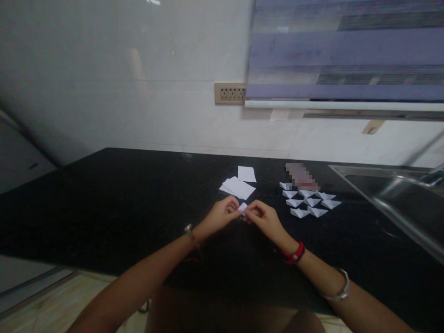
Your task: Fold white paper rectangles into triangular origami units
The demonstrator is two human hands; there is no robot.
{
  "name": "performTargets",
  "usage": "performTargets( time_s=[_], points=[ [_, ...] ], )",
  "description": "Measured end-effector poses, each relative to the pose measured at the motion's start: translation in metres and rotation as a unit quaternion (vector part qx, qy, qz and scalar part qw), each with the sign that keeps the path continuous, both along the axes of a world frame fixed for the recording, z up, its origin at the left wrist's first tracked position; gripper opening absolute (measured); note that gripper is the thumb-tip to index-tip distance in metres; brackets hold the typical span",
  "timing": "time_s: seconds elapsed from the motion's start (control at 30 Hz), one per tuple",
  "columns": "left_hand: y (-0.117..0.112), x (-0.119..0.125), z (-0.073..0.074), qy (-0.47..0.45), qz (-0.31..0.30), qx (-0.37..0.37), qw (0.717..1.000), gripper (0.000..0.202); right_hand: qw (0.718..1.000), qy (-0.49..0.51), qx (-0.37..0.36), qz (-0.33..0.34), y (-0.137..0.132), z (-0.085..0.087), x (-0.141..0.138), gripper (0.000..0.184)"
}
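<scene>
A small piece of folded white paper (pixel 243 207) is pinched between my two hands, low over the black countertop. My left hand (pixel 222 213) grips its left side with thumb and fingers. On the other side, my right hand (pixel 264 219) closes its fingertips on the paper, hiding part of it. Just beyond the hands lies a loose stack of white paper sheets (pixel 239 188), with one more sheet (pixel 246 174) behind it. To the right, several folded paper boats (pixel 311 202) are set out in rows.
The black countertop (pixel 138 199) runs along a tiled wall. A pixelated flat object (pixel 301 175) lies behind the boats. At the right is a metal sink (pixel 367 196) with a faucet (pixel 433 177). A socket strip (pixel 229 94) and a purple blind (pixel 343 51) are on the wall.
</scene>
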State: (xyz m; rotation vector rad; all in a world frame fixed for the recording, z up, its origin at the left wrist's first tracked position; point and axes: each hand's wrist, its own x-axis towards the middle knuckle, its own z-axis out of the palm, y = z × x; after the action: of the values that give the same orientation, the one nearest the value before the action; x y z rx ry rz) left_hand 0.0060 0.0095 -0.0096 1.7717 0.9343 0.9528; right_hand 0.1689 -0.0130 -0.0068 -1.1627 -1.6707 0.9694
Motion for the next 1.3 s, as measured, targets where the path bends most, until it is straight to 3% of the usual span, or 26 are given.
performTargets(
  time_s=[0.1, 0.37, 0.67, 0.83, 0.97, 1.1, 1.3],
  points=[
    [0.002, 0.001, -0.003, -0.017, 0.002, -0.026, 1.0, 0.023, 1.0, 0.003, 0.007, -0.001, 0.001, -0.003, 0.0, 0.016],
    [0.002, 0.0, -0.001, 0.008, -0.031, -0.004, 0.999, 0.013, 0.998, -0.029, 0.051, -0.001, 0.0, -0.002, 0.0, 0.018],
    [-0.004, -0.002, 0.007, 0.125, 0.01, 0.114, 0.986, 0.016, 0.994, -0.098, 0.053, 0.02, 0.003, 0.0, 0.003, 0.015],
    [-0.007, 0.001, 0.008, 0.154, 0.025, 0.17, 0.973, 0.015, 0.988, -0.13, 0.087, -0.005, 0.0, 0.006, 0.0, 0.016],
    [-0.008, 0.001, 0.009, 0.145, 0.014, 0.157, 0.977, 0.017, 0.983, -0.139, 0.118, -0.018, -0.001, 0.007, 0.002, 0.016],
    [-0.006, -0.001, 0.006, 0.141, -0.012, 0.12, 0.983, 0.014, 0.99, -0.1, 0.095, -0.018, 0.003, 0.003, 0.006, 0.013],
    [-0.006, 0.001, 0.003, 0.131, -0.003, 0.086, 0.988, 0.017, 0.989, -0.113, 0.093, -0.028, 0.002, 0.003, 0.006, 0.013]
  ],
)
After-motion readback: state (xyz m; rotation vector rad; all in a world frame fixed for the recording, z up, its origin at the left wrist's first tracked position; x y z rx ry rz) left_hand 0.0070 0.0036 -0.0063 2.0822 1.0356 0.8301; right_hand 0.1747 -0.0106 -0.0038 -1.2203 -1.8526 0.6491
